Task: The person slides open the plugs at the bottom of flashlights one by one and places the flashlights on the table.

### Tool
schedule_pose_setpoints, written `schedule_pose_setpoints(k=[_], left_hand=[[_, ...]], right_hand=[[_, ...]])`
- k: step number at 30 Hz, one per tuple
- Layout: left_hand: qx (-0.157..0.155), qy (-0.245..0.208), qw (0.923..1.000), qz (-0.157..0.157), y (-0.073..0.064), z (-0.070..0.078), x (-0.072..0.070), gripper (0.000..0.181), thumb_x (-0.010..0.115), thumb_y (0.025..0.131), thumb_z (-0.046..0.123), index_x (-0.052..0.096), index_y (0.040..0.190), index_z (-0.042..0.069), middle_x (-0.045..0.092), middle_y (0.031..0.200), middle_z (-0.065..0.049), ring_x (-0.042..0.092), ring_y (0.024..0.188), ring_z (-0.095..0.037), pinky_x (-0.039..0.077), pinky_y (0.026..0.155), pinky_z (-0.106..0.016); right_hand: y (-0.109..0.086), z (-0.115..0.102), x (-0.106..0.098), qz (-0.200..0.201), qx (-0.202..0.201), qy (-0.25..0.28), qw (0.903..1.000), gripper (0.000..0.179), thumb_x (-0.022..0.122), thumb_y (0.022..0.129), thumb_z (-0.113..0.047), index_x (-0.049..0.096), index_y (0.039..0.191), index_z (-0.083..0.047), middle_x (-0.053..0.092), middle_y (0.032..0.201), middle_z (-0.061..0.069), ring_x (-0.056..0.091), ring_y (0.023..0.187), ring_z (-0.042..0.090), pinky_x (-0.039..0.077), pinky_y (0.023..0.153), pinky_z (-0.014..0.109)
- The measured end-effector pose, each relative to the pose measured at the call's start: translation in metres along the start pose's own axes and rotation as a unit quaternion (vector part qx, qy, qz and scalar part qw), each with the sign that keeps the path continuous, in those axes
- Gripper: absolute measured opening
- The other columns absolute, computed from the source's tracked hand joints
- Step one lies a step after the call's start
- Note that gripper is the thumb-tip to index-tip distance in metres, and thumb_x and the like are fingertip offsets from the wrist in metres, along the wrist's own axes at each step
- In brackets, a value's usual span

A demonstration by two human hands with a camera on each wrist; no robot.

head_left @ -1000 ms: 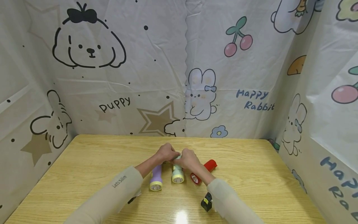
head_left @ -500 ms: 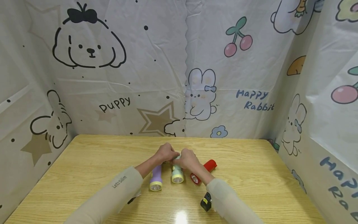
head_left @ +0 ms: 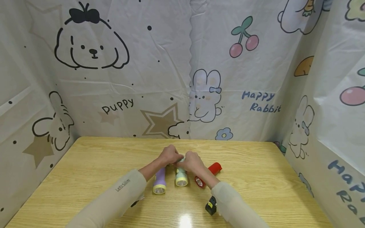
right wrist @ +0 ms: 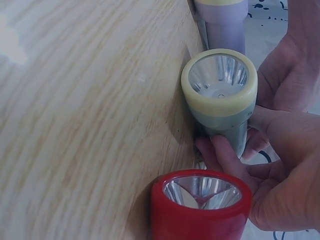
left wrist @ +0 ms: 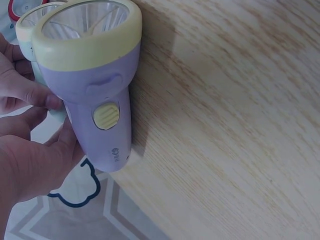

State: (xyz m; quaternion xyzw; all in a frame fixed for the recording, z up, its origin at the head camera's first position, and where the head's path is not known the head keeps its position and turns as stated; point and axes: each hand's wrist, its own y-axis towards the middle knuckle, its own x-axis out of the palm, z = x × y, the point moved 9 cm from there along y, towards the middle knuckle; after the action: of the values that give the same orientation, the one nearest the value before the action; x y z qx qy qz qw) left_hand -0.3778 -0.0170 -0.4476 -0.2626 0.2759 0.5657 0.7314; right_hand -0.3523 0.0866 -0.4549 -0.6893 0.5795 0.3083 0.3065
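1. Gripping the green flashlight (head_left: 181, 176) mid-bench (head_left: 85, 177), the right grip (head_left: 191, 163) has fingers curled round its barrel, lens facing six o'clock!
2. Up at its twelve o'clock, the left grip (head_left: 170, 155) pinches the tail end.
3. At eight o'clock, just beside: the purple flashlight (head_left: 159, 182), lens toward six.
4. At three o'clock, the red flashlight (head_left: 214, 168), lens toward eight, right forearm crossing above.
5. Half past four: a black-and-yellow item (head_left: 211, 207), partly hidden.
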Motion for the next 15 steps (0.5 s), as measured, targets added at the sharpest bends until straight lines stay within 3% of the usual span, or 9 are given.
schedule_pose_setpoints(k=[6, 15], left_hand=[[0.007, 0.008, 0.9999, 0.001, 0.0002, 0.0007, -0.0001, 0.048, 0.071, 0.089, 0.014, 0.054, 0.044, 0.007, 0.038, 0.038, 0.008, 0.028, 0.04, -0.006, 0.023, 0.041, -0.019], [0.017, 0.005, 0.9998, 0.007, -0.0006, 0.0027, 0.0002, 0.048, 0.072, 0.086, 0.012, 0.053, 0.042, 0.008, 0.039, 0.038, 0.008, 0.029, 0.039, -0.005, 0.024, 0.04, -0.019]], right_hand=[[-0.0028, -0.0019, 0.0006, -0.007, -0.008, 0.003, 0.9999, 0.039, 0.077, 0.082, -0.028, 0.052, 0.057, -0.013, 0.049, 0.047, -0.002, 0.049, 0.04, 0.011, 0.032, 0.037, 0.02], [-0.0029, -0.0056, -0.002, 0.002, -0.027, -0.053, 0.9982, 0.044, 0.075, 0.082, -0.035, 0.045, 0.056, -0.015, 0.042, 0.05, -0.003, 0.04, 0.043, 0.011, 0.028, 0.04, 0.024]])
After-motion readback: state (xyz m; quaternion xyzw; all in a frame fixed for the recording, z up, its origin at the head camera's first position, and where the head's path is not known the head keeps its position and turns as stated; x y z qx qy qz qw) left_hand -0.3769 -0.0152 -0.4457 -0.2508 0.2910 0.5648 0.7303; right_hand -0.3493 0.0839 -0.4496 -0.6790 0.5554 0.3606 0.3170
